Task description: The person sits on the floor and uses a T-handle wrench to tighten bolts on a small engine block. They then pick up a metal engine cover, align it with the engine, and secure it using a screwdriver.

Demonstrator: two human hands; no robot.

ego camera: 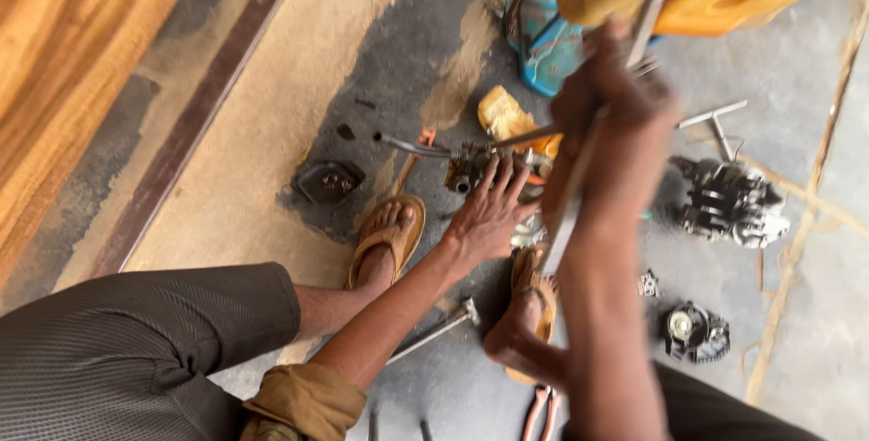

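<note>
Metal rod in right hand's closed grip; left hand splayed on engine part.

The left hand sits at the centre of the view, its bare forearm running down toward seven o'clock into a rolled tan cuff, palm facing down and fingers spread flat and pointing toward one o'clock, with no grip closed on anything. The right hand is higher, toward one o'clock from the left, blurred, its fingers curled into a tight grip around a thin metal rod that slants from one o'clock down to seven. Its forearm drops almost straight down to six o'clock, wrist straight.
</note>
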